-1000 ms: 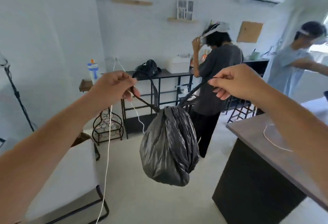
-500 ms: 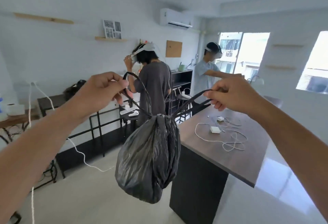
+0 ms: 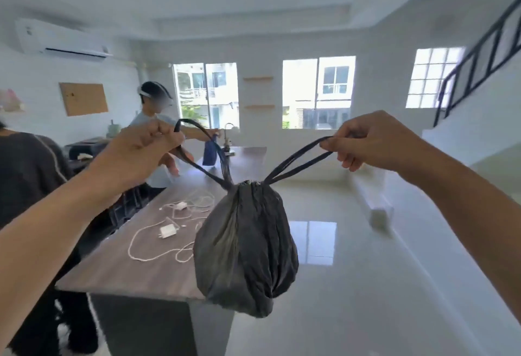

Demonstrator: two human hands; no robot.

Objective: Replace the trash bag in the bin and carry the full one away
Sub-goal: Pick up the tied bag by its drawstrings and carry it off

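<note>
One full black trash bag (image 3: 245, 248) is held up in mid-air – contents hidden – by 2 drawstring loops: left hand (image 3: 141, 155) fisted round one, right hand (image 3: 369, 141) pinching the other. Behind, 1 counter (image 3: 112, 268) w/ 2 chargers (image 3: 168, 232); 2 people beyond.

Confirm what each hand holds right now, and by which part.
Both hold the black trash bag, which hangs in the air between them. The left hand grips one drawstring loop; the right hand pinches the other loop.
</note>
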